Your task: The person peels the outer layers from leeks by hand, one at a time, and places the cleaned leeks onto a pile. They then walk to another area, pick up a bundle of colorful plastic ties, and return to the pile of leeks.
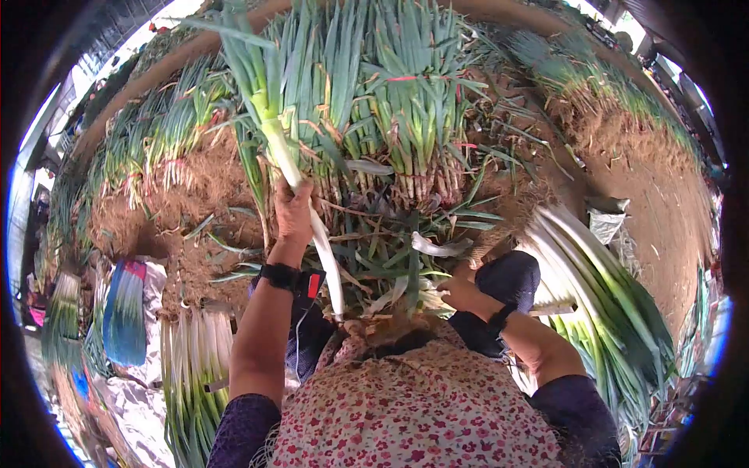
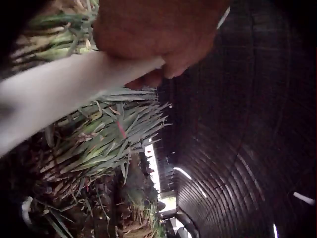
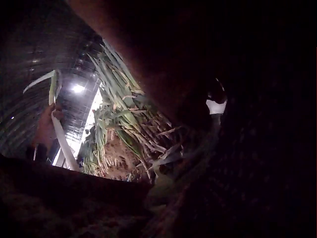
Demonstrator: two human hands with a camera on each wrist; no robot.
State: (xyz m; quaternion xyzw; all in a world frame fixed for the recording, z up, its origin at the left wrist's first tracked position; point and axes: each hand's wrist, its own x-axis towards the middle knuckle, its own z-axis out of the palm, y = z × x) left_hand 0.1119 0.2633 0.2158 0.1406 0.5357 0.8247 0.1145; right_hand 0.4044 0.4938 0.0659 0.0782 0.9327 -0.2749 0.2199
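Observation:
My left hand (image 1: pixel 293 212) grips a long green onion (image 1: pixel 326 261) by its white stalk. Its leafy top leans up and away, while the bare white end points down toward my lap. In the left wrist view, the curled fingers wrap the smooth white stalk (image 2: pixel 54 84). My right hand (image 1: pixel 462 292) is low by my right knee, beside pale peeled leaves (image 1: pixel 427 299). The right wrist view is mostly dark, with a pale green leaf (image 3: pixel 162 184) near that hand; I cannot tell whether the fingers hold it.
Upright bundles of green onions (image 1: pixel 413 117) stand ahead on soil. Loose leaf scraps (image 1: pixel 374 249) litter the ground before my knees. Cleaned white-stalked onions lie in a pile (image 1: pixel 601 288) at right and another pile (image 1: pixel 195 366) at left. A floral apron (image 1: pixel 413 413) covers my lap.

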